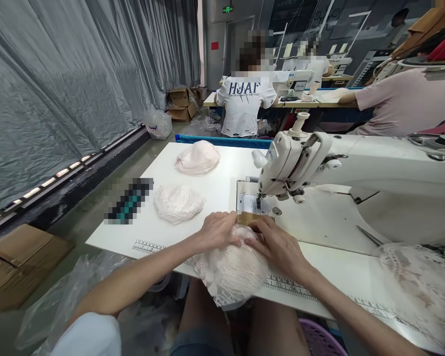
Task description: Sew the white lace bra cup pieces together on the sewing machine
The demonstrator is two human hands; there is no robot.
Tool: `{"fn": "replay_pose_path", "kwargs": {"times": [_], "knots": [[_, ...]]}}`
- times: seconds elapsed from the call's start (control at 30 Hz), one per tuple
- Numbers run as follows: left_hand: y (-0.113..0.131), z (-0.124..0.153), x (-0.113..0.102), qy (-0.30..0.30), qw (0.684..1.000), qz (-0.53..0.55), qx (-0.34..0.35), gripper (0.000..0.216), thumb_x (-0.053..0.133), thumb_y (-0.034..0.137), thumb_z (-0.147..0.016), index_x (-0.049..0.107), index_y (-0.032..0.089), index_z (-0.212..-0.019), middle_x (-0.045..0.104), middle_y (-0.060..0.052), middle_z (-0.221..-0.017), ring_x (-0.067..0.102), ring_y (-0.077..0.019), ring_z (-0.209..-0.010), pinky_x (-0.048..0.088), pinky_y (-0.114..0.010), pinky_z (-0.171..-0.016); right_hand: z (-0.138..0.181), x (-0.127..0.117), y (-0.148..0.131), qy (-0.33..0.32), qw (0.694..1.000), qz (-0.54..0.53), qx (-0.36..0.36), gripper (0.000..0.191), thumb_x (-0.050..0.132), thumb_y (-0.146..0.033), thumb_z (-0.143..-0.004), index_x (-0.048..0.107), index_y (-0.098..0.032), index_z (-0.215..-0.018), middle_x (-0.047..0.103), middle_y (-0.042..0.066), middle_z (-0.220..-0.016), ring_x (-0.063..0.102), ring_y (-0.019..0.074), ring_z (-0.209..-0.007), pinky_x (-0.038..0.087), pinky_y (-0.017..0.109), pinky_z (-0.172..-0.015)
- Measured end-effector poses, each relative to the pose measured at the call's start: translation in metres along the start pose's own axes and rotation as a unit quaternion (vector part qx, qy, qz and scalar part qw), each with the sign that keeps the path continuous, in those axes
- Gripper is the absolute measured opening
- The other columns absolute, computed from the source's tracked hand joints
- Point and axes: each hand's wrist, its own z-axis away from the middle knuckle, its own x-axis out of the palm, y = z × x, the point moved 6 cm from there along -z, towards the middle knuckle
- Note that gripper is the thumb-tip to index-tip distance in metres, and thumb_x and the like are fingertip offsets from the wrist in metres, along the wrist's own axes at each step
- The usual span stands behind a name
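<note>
A pale pink lace cup-shaped piece [235, 269] hangs over the front edge of the sewing table, its top edge held between my hands. My left hand [219, 230] grips it from the left, fingers closed on the fabric. From the right my right hand [272, 242] pinches the same edge. Just beyond my fingertips are the needle plate and presser foot [258, 202] of a white sewing machine [333, 158]. The lace lies short of the presser foot. A brownish plate [254, 219] shows partly between my hands and the foot.
Two cup-shaped pieces, one smooth [198, 157] and one lace [178, 202], lie on the white table [222, 183]. At the right are scissors [369, 235] and a lace pile [419, 277]. A cardboard box [24, 264] stands on the floor at left. Co-workers sit ahead.
</note>
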Motion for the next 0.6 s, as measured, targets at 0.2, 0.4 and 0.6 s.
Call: {"fn": "replay_pose_path", "kwargs": {"times": [0.2,0.4,0.6], "knots": [[0.009,0.022,0.007,-0.032,0.998,0.062,0.000,0.026,0.065,0.039,-0.073,0.050,0.017,-0.076,0.055,-0.002,-0.085,0.052,-0.0212,-0.085,0.037,-0.028,-0.067,-0.001,0.001,0.002,-0.049,0.986,-0.161,0.012,0.015,0.055,-0.028,-0.079,0.047,-0.021,-0.069,0.047,-0.002,-0.061,0.043,0.0135,-0.054,0.034,0.026,-0.050],[0.023,0.063,0.008,0.029,0.973,0.224,0.047,0.020,0.060,0.032,-0.076,0.048,0.017,-0.077,0.051,0.002,-0.075,0.046,-0.0125,-0.069,0.033,-0.023,-0.060,0.024,-0.013,-0.020,-0.109,0.932,-0.345,0.005,0.018,0.054,-0.036,-0.083,0.050,-0.019,-0.081,0.054,0.003,-0.081,0.050,0.0158,-0.073,0.041,0.027,-0.063],[0.040,0.109,0.034,-0.010,0.898,0.436,0.055,0.052,0.076,0.025,-0.064,0.049,0.020,-0.108,0.055,0.003,-0.081,0.049,-0.0103,-0.072,0.036,-0.021,-0.065,0.077,-0.023,-0.045,-0.166,0.848,-0.499,0.062,0.027,0.060,-0.041,-0.083,0.046,-0.021,-0.093,0.053,-0.002,-0.071,0.048,0.0118,-0.062,0.039,0.023,-0.054]]}}
